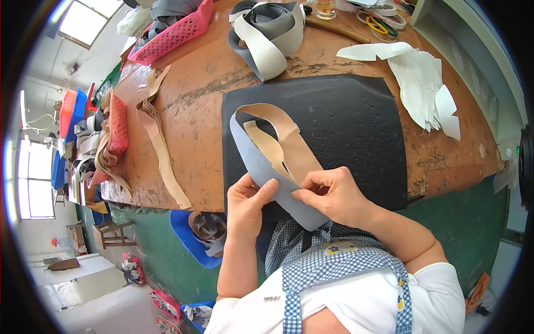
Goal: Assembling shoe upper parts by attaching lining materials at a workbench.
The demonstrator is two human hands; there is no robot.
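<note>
Between my two hands is a looped strip (pixel 293 202), blue-grey on its outer face and tan on the inside, with a paler tan end curled within the loop. My left hand (pixel 248 199) pinches its near left edge, thumb on the grey face and fingers behind. Closed on the same strip further right, my right hand (pixel 331 192) has thumb and forefinger at the upper edge. The far bend of the loop rests over a black perforated mat (pixel 356 128) at the table's near edge. One corner of the strip hangs toward my checked apron.
Rolled grey and white strips (pixel 267 33) lie beyond the mat. White cut pieces (pixel 420 83) are at the right, scissors (pixel 381 26) and a glass (pixel 325 9) farther back. Tan strips (pixel 161 150) lie at left, near pink baskets (pixel 172 36). A blue tub (pixel 186 239) stands below.
</note>
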